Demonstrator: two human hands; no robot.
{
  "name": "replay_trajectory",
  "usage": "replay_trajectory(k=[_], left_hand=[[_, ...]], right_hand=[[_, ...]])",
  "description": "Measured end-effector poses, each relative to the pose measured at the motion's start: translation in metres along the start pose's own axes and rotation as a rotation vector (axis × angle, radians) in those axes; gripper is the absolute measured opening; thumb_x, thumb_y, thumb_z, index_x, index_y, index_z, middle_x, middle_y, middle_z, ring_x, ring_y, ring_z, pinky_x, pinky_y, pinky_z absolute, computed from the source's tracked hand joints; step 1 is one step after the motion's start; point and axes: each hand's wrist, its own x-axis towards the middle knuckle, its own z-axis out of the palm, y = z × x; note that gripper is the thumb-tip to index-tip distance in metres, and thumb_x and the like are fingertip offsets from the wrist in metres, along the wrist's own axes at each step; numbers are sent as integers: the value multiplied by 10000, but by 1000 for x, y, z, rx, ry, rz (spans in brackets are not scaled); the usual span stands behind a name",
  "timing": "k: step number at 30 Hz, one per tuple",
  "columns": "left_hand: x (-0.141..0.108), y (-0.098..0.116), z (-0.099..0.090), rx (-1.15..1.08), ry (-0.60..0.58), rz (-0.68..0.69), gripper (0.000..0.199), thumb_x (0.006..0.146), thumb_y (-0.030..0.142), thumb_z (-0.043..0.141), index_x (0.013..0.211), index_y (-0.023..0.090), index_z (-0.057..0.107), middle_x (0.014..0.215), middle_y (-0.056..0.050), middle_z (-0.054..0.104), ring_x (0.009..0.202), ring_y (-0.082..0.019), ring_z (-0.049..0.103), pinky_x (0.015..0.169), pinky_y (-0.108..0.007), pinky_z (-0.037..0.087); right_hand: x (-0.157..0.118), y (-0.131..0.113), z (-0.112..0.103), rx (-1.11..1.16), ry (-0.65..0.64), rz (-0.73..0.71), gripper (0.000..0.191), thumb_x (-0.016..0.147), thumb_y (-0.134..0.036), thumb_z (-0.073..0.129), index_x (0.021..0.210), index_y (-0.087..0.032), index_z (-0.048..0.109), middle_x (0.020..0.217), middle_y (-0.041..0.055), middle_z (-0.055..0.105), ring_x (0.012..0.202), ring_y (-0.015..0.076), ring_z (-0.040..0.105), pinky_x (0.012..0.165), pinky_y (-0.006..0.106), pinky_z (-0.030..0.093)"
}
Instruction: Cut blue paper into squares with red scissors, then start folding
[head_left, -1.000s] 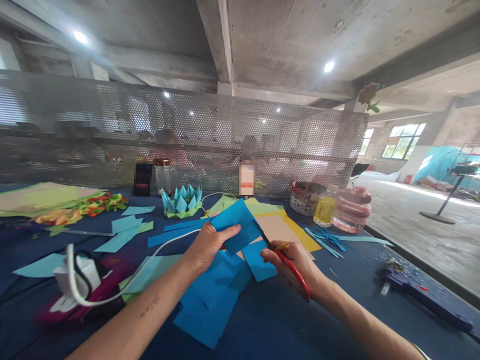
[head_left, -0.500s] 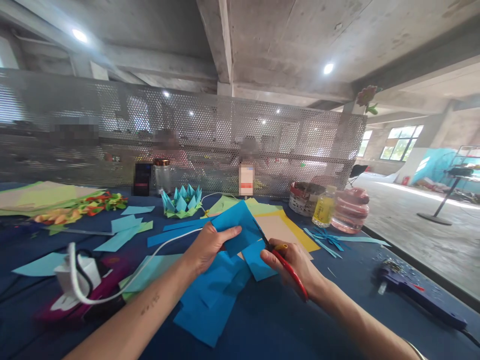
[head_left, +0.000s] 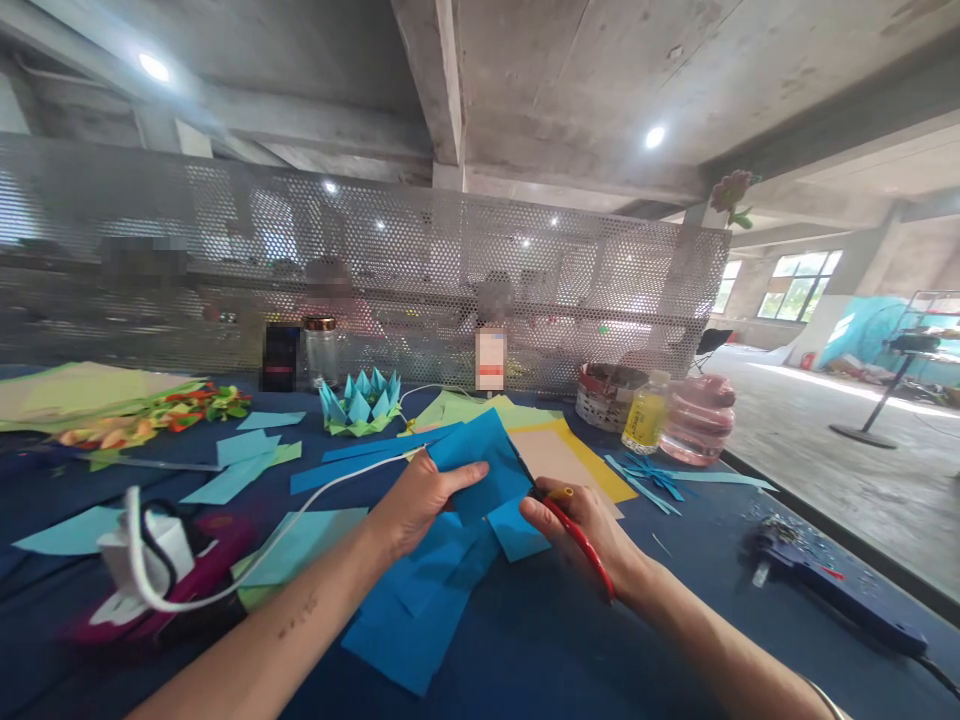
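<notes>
My left hand [head_left: 424, 492] pinches a sheet of blue paper [head_left: 484, 445] by its left side, thumb on top, above the table. My right hand [head_left: 581, 525] grips a pair of red-handled scissors [head_left: 592, 560], whose dark blades lie along the sheet's right edge. A small orange-brown piece shows by the fingers; I cannot tell what it is. Under the hands lie more blue sheets [head_left: 405, 640], one smaller blue piece [head_left: 517, 530] among them. Behind them, pink and yellow paper [head_left: 570, 455] is partly covered.
A folded blue paper crown shape [head_left: 364, 400] stands behind my left hand. Left are a power strip [head_left: 127, 610] and white cable [head_left: 300, 520]. A yellow-labelled bottle [head_left: 645, 415], pink bottle [head_left: 699, 420] and basket [head_left: 604, 400] stand back right. A glue gun [head_left: 840, 590] lies right.
The held blue sheet has tilted and dropped slightly at its top corner, with the scissor blades still at its right edge. The whole view has shifted a little.
</notes>
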Motion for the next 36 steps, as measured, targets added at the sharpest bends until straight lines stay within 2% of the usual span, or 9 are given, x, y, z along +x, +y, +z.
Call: replay_trajectory(k=[12,18,21,27,36], left_hand=[[1,-2,0,-54,-30,-9,358,545,325,841,841,153,736,777,-58,757,680,-248,695,590,-324,555],[1,-1,-1,-61,-21,-19,303,572,308,829,808,139,741,786,-71,758,669,-245,694,579,-326,561],[1,-3,-1,-64,-36,-23,324,580,284,828,860,148,738,798,-70,759,636,-225,688,553,-305,552],[0,-8,1,-84,-120,-9,428,622,281,806,1024,179,701,895,-84,753,759,-267,702,679,-376,566],[-2,-8,3,-93,-95,-46,418,603,286,819,986,157,713,856,-96,755,758,-274,703,697,-391,568]], right_hand=[[3,11,5,23,30,-34,525,817,-658,446,570,-207,339,470,-68,284,452,80,298,439,218,223],[1,5,3,-11,37,-54,529,820,-656,444,577,-203,318,511,-71,258,482,75,250,442,217,211],[-1,2,1,-23,31,-58,510,837,-645,422,604,-202,324,531,-70,276,499,78,251,445,216,212],[-1,3,0,-46,49,-58,523,839,-654,408,597,-202,303,525,-75,262,492,76,277,455,213,229],[-3,0,0,-6,32,-8,551,816,-703,391,596,-203,328,480,-71,302,462,76,313,432,209,229]])
